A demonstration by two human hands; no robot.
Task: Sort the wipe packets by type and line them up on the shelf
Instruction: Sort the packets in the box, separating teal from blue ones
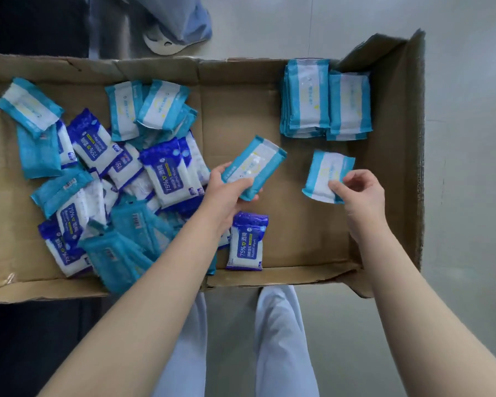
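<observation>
- Head view: the left hand (pixel 226 190) grips a teal-and-white wipe packet (pixel 254 167), tilted over the middle of the cardboard box (pixel 393 173).
- The right hand (pixel 358 193) pinches a second teal-and-white packet (pixel 325 174) by its near edge.
- Matching stacks (pixel 324 104) stand in the far right corner.
- A mixed pile (pixel 112 181) of teal and dark-blue packets fills the left.
- One dark-blue "75%" packet (pixel 246 242) lies alone by the near wall.

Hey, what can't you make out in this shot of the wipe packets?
Head view:
- Lower packets in the loose pile: buried under others and the left arm.
- Depth of the sorted stacks: seen from above only.
- Print on the light-blue packet in the left hand: blurred by glare.
- The shelf: outside the frame.
</observation>
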